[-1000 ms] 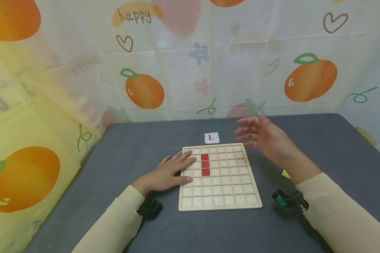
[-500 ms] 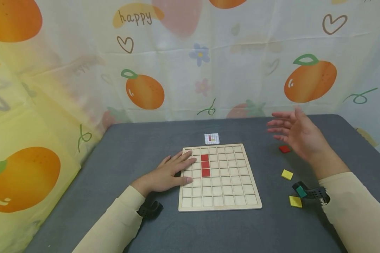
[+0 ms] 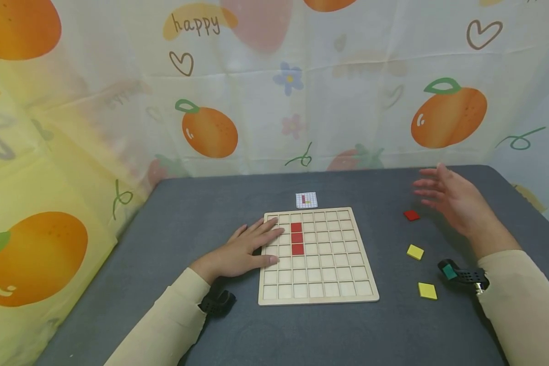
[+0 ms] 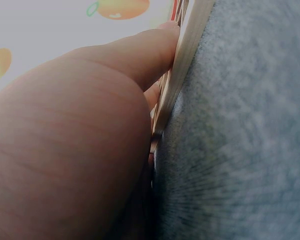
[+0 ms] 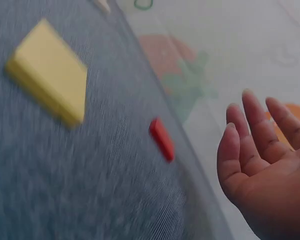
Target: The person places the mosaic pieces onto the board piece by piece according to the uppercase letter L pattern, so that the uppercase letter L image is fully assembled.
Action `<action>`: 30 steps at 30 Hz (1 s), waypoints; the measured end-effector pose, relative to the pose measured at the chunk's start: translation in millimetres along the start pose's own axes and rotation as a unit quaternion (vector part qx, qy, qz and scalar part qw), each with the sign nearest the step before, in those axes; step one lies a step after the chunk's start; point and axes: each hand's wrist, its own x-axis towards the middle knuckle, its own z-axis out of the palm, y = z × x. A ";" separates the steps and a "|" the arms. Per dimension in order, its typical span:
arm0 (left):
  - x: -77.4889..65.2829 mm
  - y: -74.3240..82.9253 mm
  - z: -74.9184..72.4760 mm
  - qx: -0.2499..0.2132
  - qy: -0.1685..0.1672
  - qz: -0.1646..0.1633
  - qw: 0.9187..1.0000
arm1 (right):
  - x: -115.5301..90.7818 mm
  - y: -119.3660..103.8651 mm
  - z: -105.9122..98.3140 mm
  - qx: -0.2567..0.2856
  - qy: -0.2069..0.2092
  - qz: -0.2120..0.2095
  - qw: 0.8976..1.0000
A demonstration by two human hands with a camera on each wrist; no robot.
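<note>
A wooden grid board (image 3: 331, 275) lies on the dark table, with three red tiles (image 3: 297, 238) stacked in one column of its cells. My left hand (image 3: 247, 249) rests spread on the board's left edge; the left wrist view shows its thumb (image 4: 150, 47) against the wooden rim. My right hand (image 3: 459, 203) hovers above the table at the right, holding nothing, fingers loosely bent in the right wrist view. Closest to it lies a loose red tile (image 3: 411, 215). Two yellow tiles, one farther back (image 3: 415, 252) and one nearer (image 3: 427, 291), lie right of the board.
Behind the board lies a small printed card (image 3: 306, 200) showing a grid with red and yellow cells. A patterned cloth (image 3: 256, 101) hangs along the table's back edge. Dark table surface (image 3: 329, 335) stretches in front of the board.
My right hand has moved right, from beside the board's far corner past the loose tiles, uncovering the red one and the yellow ones. The left hand and board have stayed put.
</note>
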 end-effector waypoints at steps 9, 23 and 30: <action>0.7 0.7 0.2 0.004 0.000 0.004 1.000 | 0.3 21.3 -10.7 -0.195 0.019 0.052 0.979; 0.0 -0.5 0.2 0.003 0.003 0.004 1.000 | 0.5 28.8 -9.5 -0.365 -0.039 0.034 0.929; -0.6 1.2 0.5 0.003 0.007 0.003 1.000 | 2.7 27.3 -9.3 -0.402 -0.047 0.009 0.914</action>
